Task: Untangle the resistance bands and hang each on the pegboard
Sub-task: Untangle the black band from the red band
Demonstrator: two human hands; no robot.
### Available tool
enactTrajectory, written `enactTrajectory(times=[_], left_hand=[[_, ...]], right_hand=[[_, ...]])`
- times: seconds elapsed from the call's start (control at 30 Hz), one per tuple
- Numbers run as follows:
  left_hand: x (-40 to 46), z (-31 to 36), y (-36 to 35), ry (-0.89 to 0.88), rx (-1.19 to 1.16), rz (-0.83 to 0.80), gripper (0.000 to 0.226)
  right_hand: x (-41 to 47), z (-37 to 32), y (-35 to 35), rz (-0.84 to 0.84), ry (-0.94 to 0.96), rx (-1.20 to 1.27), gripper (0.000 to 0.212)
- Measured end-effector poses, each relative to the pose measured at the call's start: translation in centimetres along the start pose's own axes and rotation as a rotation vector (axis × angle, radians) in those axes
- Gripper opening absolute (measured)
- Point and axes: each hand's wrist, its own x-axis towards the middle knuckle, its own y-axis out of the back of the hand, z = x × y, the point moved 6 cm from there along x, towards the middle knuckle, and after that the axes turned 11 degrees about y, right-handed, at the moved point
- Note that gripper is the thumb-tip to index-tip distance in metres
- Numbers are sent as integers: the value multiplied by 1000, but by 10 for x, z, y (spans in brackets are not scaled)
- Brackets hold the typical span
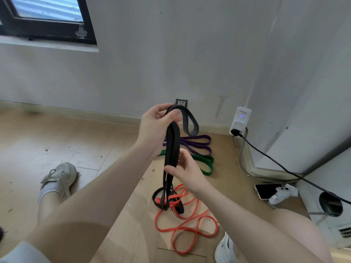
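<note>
Both hands are up in front of me with the black band (172, 147) between them: my left hand (157, 126) grips its upper bend with fingers curled round the strap, and my right hand (183, 168) pinches the doubled straps lower down between thumb and fingers. I count four bands. That black one is a flat, matte loop, folded over at the top so a short greyish flap hangs beside the left hand, and its lower end drops to the floor (57, 141), where it is still knotted into the orange band (187, 227). The orange one is thinner and sprawls in several loose loops on the boards between my two shoes. Nearer the wall (171, 54), the purple band (197, 143) and the green band (204, 163) each lie folded flat, side by side and apart from the tangle. By the right wall one phone (266, 190) lies face up beside a white controller (283, 194), with a white plug-in unit (241, 118) showing a blue light; its label is too small for me to read.
</note>
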Motion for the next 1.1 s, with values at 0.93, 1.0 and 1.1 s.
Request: enactTrajectory(times=[0.93,1.0,1.1], left_hand=[[8,66,-9,-93,-132,22,15],[7,67,-6,-102,-152,31,13],[9,67,3,-103,-199,79,14]], right_hand=[[42,-50,10,69,165,-277,41],[42,-52,9,106,184,-312,36],[38,-56,10,109,195,-361,26]])
